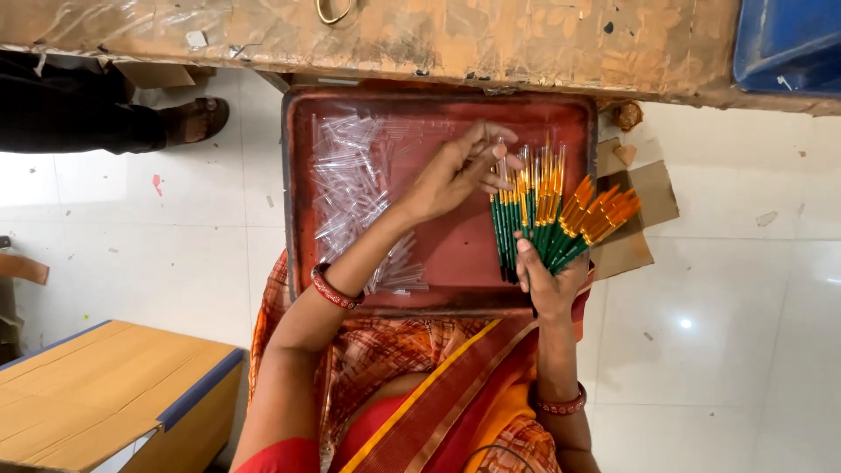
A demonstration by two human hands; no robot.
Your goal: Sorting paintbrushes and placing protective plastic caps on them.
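White floor tiles (158, 236) lay all around me as I sat with a red tray (455, 263) propped on my lap, its near edge against my orange patterned cloth (420, 385). Nearest to me, my right hand (550, 285) was closed around the lower ends of a fanned bunch of green-handled paintbrushes (547, 210), thumb pressed across the handles, the orange tips spreading up and to the right past the tray's right rim. My left hand (455, 171) reached across the tray from the left, a red bangle (335, 289) on that wrist, and its fingertips were pinched on the upper part of one of the leftmost brushes in the fan; I could not tell whether a clear cap sat between those fingers. On the left half of the tray lay a loose heap of clear plastic tubes (350, 188), just beside my left forearm. Pieces of brown cardboard (635, 215) lay on the floor right of the tray, under the brush tips. At the near left stood a flat cardboard box (96, 385). Farther off, a worn wooden board (438, 39) ran across the far side, with a blue bin (788, 44) at the far right and another person's sandalled foot (193, 118) at the far left.
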